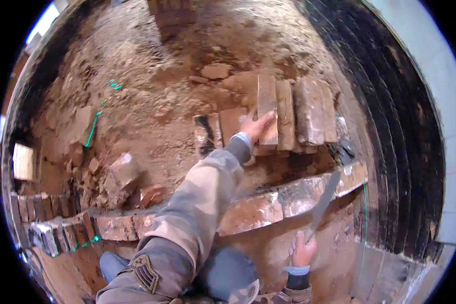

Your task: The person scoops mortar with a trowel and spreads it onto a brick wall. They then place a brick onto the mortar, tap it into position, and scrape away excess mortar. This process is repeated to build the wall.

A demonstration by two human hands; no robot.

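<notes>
With my left arm stretched forward, my left hand (257, 126) grips the lower part of a long brown brick (267, 96). This brick stands at the left end of a stack, right beside another brick (286, 114). Lower right, my right hand (303, 249) is wrapped round the handle end of a bricklayer's knife, whose long grey blade (324, 202) points up and to the right, slightly blurred. The blade crosses in front of a curved brick course (253, 212) with whitish mortar marks. My left fingers are partly hidden behind the brick.
More bricks (314, 111) stand right of the stack, near a dark ribbed curved wall (385, 101). Rubble and loose earth (121, 177) lie at left. A shorter brick row (45, 205) stands at far left. Green laser lines (92, 130) cross the dirt and right wall.
</notes>
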